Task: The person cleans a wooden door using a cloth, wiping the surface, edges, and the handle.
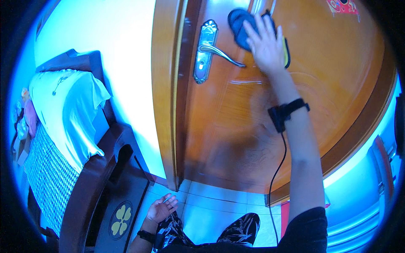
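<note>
My right hand (268, 48) is raised to the upper part of a brown wooden door (236, 122). Its fingers lie stretched over a dark blue cloth (239, 29) with a yellow edge, which the hand holds flat against the door. Part of the cloth is hidden under the palm. Just left of it is a silver lever handle (219, 52) on an ornate plate (201, 71). Low down, close to my leg, my left hand (162, 208) is held palm up with its fingers apart, holding nothing.
A dark wooden bench or bed end (80, 202) with a clover emblem stands on the left, a pale cloth (71, 105) draped over it. The door frame (164, 84) rises beside a white wall. A cable (278, 168) hangs from the strap (289, 113) on my right forearm. Tiles cover the floor.
</note>
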### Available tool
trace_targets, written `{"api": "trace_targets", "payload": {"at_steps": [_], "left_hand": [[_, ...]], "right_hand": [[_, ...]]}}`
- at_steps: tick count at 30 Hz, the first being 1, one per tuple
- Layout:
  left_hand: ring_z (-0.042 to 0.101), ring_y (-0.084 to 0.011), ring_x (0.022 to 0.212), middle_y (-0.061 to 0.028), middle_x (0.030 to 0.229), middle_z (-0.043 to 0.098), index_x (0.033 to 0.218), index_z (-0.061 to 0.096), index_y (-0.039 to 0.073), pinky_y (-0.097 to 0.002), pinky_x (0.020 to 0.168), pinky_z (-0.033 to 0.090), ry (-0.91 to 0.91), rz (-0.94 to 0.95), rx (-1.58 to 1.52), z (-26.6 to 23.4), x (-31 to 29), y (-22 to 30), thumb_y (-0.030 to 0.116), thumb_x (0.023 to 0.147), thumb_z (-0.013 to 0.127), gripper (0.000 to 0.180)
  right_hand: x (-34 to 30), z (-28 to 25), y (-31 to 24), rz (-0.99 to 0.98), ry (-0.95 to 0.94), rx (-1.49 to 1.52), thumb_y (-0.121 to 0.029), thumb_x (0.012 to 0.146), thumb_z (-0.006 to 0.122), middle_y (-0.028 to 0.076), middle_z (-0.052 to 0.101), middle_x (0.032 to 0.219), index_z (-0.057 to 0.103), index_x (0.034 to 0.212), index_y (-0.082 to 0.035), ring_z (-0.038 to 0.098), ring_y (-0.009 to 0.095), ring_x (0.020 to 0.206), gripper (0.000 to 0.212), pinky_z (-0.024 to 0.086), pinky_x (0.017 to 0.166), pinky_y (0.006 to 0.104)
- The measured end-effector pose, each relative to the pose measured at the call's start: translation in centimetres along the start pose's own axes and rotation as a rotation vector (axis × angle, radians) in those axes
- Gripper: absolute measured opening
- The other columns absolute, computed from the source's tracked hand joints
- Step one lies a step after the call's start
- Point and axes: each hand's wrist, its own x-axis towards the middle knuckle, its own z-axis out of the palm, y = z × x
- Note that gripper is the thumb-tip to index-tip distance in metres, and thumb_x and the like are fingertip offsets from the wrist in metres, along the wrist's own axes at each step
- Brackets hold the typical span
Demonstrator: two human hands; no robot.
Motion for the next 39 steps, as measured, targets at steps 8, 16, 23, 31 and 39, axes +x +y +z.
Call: {"api": "trace_targets", "payload": {"at_steps": [8, 16, 23, 31, 39], "left_hand": [[0.049, -0.0324, 0.117, -0.0145, 0.126, 0.053, 0.126, 0.048, 0.009, -0.0520, 0.104, 0.029, -0.090, 0.035, -0.033, -0.4, -0.7, 1.7, 0.036, 0.082, 0.059, 0.053], [0.049, -0.0329, 0.117, -0.0152, 0.124, 0.054, 0.126, 0.047, 0.008, -0.0520, 0.103, 0.030, -0.074, 0.060, -0.043, 1.1, -0.5, 1.0, 0.037, 0.080, 0.063, 0.057], [0.049, -0.0324, 0.117, -0.0152, 0.126, 0.052, 0.129, 0.044, 0.008, -0.0514, 0.104, 0.030, -0.053, 0.091, 0.094, 0.2, -1.0, 1.0, 0.038, 0.079, 0.063, 0.061], [0.048, -0.0321, 0.118, -0.0151, 0.128, 0.050, 0.132, 0.042, 0.009, -0.0521, 0.105, 0.027, -0.056, 0.021, 0.009, 1.3, -0.4, 1.8, 0.041, 0.080, 0.062, 0.064], [0.047, -0.0321, 0.119, -0.0153, 0.130, 0.049, 0.133, 0.041, 0.009, -0.0522, 0.105, 0.026, -0.041, 0.033, 0.011, 1.5, -0.5, 2.1, 0.042, 0.081, 0.061, 0.064]], "right_hand": [[-1.9, 0.4, -3.8, -0.070, -0.045, 0.067, -0.019, 0.083, 0.057, 0.007, 0.035, 0.142, 0.047, 0.130, -0.030, 0.031, 0.029, 0.132, 0.049, 0.029, 0.099, 0.0567], [-13.9, 1.9, -13.1, -0.345, -0.401, 0.320, -0.015, 0.083, 0.049, 0.008, 0.027, 0.148, 0.049, 0.128, -0.018, 0.021, 0.027, 0.137, 0.045, 0.022, 0.106, 0.0525], [-11.1, 1.8, -11.9, -0.271, -0.332, 0.325, -0.018, 0.085, 0.048, 0.008, 0.028, 0.147, 0.049, 0.127, -0.013, 0.024, 0.026, 0.136, 0.042, 0.021, 0.106, 0.0498], [-6.4, 2.0, -12.0, 0.101, -0.170, 0.217, -0.026, 0.081, 0.060, 0.009, 0.031, 0.144, 0.048, 0.128, -0.016, 0.026, 0.028, 0.134, 0.050, 0.024, 0.102, 0.0567], [-16.6, 3.4, -18.1, -0.209, -0.462, 0.317, -0.020, 0.086, 0.047, 0.011, 0.025, 0.148, 0.046, 0.130, -0.016, 0.025, 0.030, 0.135, 0.044, 0.027, 0.100, 0.0556]]}}
